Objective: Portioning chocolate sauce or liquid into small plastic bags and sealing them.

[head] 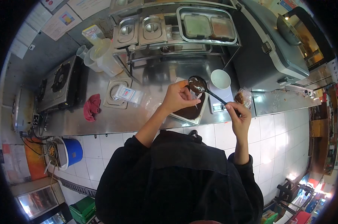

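My right hand grips the dark handle of a ladle, whose bowl is coated brown with some white on it. Beside the bowl, my left hand pinches a small whitish thing, perhaps a thin plastic piece; its kind is unclear. Both hands are above a rectangular steel pan holding a dark brown substance. To its right, a white bowl stands on a digital kitchen scale. A clear plastic bag with brown contents lies right of the scale.
The steel counter carries a pan lid with a white printed packet, a red cloth, a gas stove and plastic jugs. A rack with lidded steel pans stands behind; a grey cooler is at right.
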`<state>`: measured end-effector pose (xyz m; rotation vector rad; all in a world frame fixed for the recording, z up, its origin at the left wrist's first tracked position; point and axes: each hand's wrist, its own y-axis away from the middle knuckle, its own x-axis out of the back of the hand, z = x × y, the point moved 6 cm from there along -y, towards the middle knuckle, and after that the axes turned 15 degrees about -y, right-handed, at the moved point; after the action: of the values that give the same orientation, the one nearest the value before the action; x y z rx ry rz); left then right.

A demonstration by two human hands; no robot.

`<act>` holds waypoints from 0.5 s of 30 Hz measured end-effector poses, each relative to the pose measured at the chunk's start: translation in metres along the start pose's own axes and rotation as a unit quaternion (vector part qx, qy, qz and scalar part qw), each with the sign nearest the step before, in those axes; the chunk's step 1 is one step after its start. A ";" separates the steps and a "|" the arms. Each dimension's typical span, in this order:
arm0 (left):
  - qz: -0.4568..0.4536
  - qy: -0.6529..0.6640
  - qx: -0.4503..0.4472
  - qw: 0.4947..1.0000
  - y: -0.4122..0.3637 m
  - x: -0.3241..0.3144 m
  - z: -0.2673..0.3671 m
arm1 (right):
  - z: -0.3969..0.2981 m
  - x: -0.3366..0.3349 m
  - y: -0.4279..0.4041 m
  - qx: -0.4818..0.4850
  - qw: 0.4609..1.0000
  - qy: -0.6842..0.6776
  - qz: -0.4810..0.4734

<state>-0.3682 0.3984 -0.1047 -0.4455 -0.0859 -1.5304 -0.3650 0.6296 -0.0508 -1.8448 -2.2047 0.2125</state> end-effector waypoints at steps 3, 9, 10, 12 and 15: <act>0.002 0.015 -0.003 1.000 0.000 0.001 0.003 | -0.006 0.000 0.002 0.054 0.997 0.047 0.000; -0.001 0.031 -0.007 0.999 0.002 0.002 0.008 | -0.022 -0.001 0.007 0.161 0.975 0.148 0.022; -0.001 0.032 -0.004 0.999 0.002 0.003 0.009 | -0.027 -0.002 0.009 0.196 0.964 0.177 0.026; 0.004 0.035 -0.007 0.999 0.003 0.003 0.007 | -0.032 -0.003 0.010 0.233 0.950 0.207 0.024; 0.006 0.031 -0.014 0.999 0.003 0.005 0.006 | -0.043 -0.006 0.015 0.296 0.918 0.264 0.021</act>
<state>-0.3634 0.3960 -0.0981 -0.4184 -0.0135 -1.5341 -0.3376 0.6241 -0.0141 -1.3980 -1.5121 0.3058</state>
